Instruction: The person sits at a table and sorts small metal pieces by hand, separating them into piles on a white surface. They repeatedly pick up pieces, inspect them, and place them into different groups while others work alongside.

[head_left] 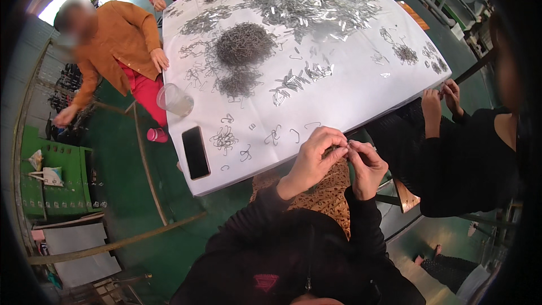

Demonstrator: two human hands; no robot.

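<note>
My left hand (317,157) and my right hand (367,170) meet just off the table's near edge, above my lap. Both are closed in a pinch, fingertips close together; what sits between them is too small to make out. Beyond my left hand, a few bent wire hooks (294,135) lie loose on the white-covered table (350,93). A small heap of similar wire hooks (224,139) is farther left, next to a black phone (196,153).
A clear plastic cup (175,100) stands at the table's left edge. Dark wire pieces form a pile (244,44) mid-table; flat metal strips (299,79) lie nearer, with more metal pieces (310,5) spread behind. People sit or stand left, far and right; a co-worker's hands (440,99) are at the right edge.
</note>
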